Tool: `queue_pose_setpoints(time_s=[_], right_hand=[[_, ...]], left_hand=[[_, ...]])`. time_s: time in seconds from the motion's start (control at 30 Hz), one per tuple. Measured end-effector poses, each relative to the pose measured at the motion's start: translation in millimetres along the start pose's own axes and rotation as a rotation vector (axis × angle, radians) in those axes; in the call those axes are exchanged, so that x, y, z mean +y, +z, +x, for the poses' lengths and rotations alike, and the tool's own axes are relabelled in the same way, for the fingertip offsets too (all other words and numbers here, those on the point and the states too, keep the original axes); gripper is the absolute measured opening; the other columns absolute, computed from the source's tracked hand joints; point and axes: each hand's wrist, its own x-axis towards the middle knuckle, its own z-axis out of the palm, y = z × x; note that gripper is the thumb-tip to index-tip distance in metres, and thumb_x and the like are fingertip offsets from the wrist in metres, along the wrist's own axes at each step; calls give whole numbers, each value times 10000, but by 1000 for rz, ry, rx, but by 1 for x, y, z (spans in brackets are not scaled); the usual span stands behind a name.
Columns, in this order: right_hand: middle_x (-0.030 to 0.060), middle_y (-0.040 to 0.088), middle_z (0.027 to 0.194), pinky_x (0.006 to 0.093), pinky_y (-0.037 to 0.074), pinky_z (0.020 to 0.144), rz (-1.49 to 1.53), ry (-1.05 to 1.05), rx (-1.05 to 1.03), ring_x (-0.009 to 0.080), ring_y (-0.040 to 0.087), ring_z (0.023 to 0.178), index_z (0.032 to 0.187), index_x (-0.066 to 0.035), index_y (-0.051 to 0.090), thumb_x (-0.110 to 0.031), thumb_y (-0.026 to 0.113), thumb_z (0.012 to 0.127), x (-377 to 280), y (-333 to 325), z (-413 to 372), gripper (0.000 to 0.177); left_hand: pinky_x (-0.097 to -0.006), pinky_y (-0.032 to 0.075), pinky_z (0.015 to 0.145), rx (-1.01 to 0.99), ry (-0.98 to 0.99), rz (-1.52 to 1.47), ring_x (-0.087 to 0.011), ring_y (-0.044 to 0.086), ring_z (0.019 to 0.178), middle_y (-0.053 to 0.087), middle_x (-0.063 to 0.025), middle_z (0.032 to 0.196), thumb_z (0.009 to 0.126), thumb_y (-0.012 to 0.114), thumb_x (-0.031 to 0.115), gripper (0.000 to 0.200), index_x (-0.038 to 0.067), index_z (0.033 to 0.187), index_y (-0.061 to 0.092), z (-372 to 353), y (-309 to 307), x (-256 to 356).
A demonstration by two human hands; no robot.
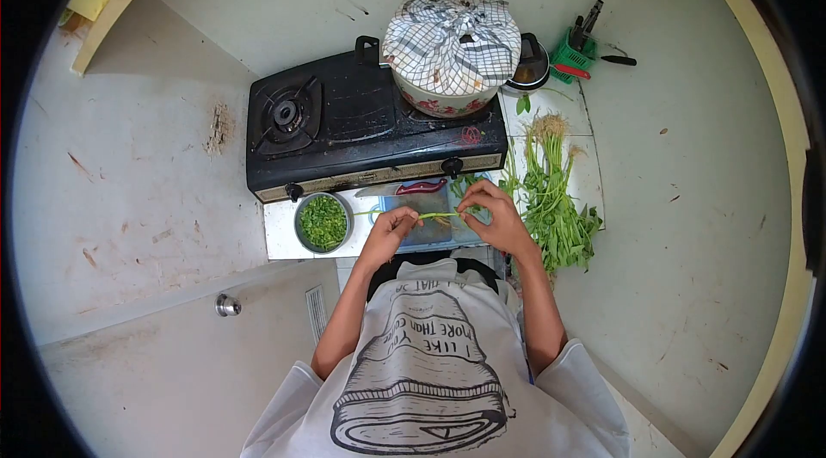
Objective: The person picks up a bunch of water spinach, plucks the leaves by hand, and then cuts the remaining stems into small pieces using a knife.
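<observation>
A thin green stem (pixel 437 215) is stretched between my two hands above a blue cutting board (pixel 423 235). My left hand (pixel 397 227) pinches it at one end, and a thin piece of the stem sticks out to the left. My right hand (pixel 490 215) pinches the other end with bent fingers. Behind the board, a knife with a dark red handle (pixel 421 187) lies along the stove's front. On the left stands a bowl of chopped greens (pixel 323 222). A large bunch of leafy stems with roots (pixel 551 191) lies to the right of my right hand.
A black two-burner stove (pixel 344 127) stands at the back, bearing a large pot (pixel 443 103) covered with a checked cloth (pixel 452 41). A small dark pan (pixel 529 69) and a green basket with utensils (pixel 571 54) are at the back right. Walls close in both sides.
</observation>
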Motion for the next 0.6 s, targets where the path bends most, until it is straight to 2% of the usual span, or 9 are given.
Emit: queue_pose_setpoints(time_s=[0.2, 0.3, 0.4, 0.5, 0.6], right_hand=[[121, 601, 1059, 384, 514, 902, -34, -21, -33, 308, 652, 1017, 922, 10, 671, 36, 691, 780, 5, 2, -2, 146], [131, 583, 1065, 385, 513, 892, -46, -43, -37, 322, 643, 1001, 906, 24, 640, 35, 684, 774, 3, 2, -1, 139], [139, 565, 1071, 386, 503, 899, -36, -43, -73, 330, 626, 1022, 891, 23, 624, 28, 683, 771, 6, 2, 0, 134], [138, 549, 1067, 385, 489, 913, -44, -28, -34, 316, 608, 1034, 911, 13, 635, 4, 695, 795, 11, 3, -1, 130], [125, 539, 1052, 378, 470, 898, -212, -111, 294, 297, 583, 1051, 951, -8, 672, -17, 701, 835, 22, 4, 0, 120]], left_hand=[[-231, 347, 654, -12, 18, -27, -56, 412, 708, 506, 57, 762, 1065, 561, 206, 249, 22, 956, 689, 1, 3, 1], [-233, 349, 659, -32, -24, 0, -57, 411, 717, 500, 58, 773, 1067, 556, 193, 238, 23, 961, 683, 0, 3, 3], [-236, 336, 641, -39, 16, -28, -55, 394, 701, 482, 62, 752, 1067, 557, 194, 232, 24, 967, 680, 3, 5, -5], [-247, 369, 688, -10, 11, -17, -77, 435, 736, 517, 44, 762, 1075, 555, 257, 280, 33, 957, 673, 2, 3, -7], [-244, 365, 678, 100, 14, -94, -74, 428, 724, 514, 44, 767, 1075, 556, 256, 272, 31, 970, 666, 1, -4, -12]])
